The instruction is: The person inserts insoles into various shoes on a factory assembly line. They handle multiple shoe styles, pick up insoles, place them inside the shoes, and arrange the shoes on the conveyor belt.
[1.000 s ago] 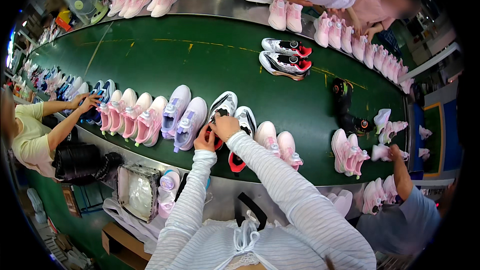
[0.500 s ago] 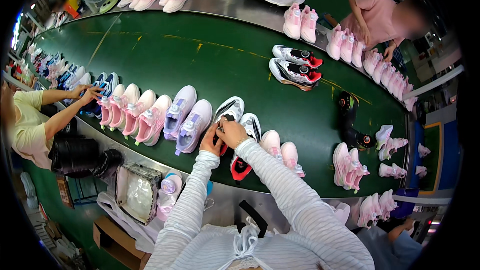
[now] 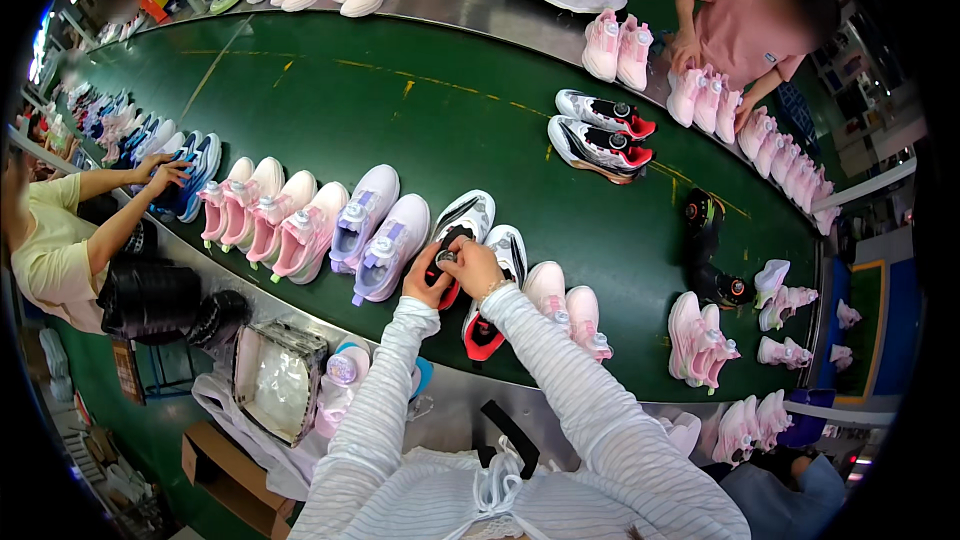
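Observation:
Both my hands are on a white, black and red sneaker (image 3: 468, 208) standing on the green conveyor belt, toe pointing away from me. My left hand (image 3: 426, 283) grips its black collar from the left side. With bent fingers my right hand (image 3: 476, 268) pinches at the round dial (image 3: 446, 258) on the tongue. The matching sneaker (image 3: 508, 248) stands close on the right, its red-lined opening toward me. To the left is a pair of lavender sneakers (image 3: 392, 245); to the right, pale pink sneakers (image 3: 546, 290).
Pink-and-white sneakers (image 3: 308, 225) and blue ones stand farther left, where a co-worker's hands (image 3: 160, 180) touch a blue shoe. Another white-black-red pair (image 3: 600, 145) stands across the belt (image 3: 330, 130). A person in pink (image 3: 745, 20) handles shoes on the far ledge. A plastic-lined basket (image 3: 278, 385) sits below the near edge.
My right fingers have shifted on the tongue, so the dial now shows more plainly. The co-worker's hands at left moved slightly. The person in pink has leaned and reached toward the pink shoes.

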Motion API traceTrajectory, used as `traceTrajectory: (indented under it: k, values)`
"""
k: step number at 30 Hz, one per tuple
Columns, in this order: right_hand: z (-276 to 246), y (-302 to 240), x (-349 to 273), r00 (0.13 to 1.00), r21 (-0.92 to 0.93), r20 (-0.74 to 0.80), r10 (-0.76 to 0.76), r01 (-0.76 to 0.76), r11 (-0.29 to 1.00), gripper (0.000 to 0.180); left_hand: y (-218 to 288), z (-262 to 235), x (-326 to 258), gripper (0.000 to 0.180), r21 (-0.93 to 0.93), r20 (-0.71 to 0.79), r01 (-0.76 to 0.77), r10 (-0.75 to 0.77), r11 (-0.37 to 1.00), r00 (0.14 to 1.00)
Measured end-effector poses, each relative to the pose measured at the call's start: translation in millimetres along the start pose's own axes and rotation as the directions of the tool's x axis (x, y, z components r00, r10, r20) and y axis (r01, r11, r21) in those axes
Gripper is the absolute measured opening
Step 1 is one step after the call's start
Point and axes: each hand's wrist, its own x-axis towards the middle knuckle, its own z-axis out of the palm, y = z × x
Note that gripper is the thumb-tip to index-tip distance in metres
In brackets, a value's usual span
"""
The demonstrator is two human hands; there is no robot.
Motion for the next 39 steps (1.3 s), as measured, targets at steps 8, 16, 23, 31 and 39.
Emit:
traceTrajectory:
  k: [8,16,23,31,39]
  values:
    - [11.7,-6.5,-5.0,0.999,-0.026,-0.022,0.045,-0.046,0.999,0.025,-6.9,-2.7,3.5,0.050,0.091,0.039,-0.047,0.044,0.995,0.998]
    - [-61.9,2.8,-96.4,0.996,-0.003,-0.042,-0.076,0.076,0.997,0.047,30.7,-55.3,27.6,0.062,0.136,0.573,-0.300,0.172,0.944,0.801]
    - [-38.4,20.0,-101.1,0.943,-0.448,-0.100,-0.318,0.243,0.861,0.033,28.4,-14.4,65.4,0.016,0.186,0.586,-0.567,0.373,0.803,0.720]
    - [-98.6,26.1,-17.3,0.990,0.069,-0.142,-0.003,0.013,0.998,0.023,69.6,9.0,152.8,0.030,0.400,0.604,-0.194,-0.098,0.896,0.791]
    - [-114.6,30.3,6.7,0.984,0.290,-0.043,0.171,-0.151,0.945,0.023,68.7,21.8,193.8,0.030,0.467,0.655,-0.101,-0.267,0.879,0.707]
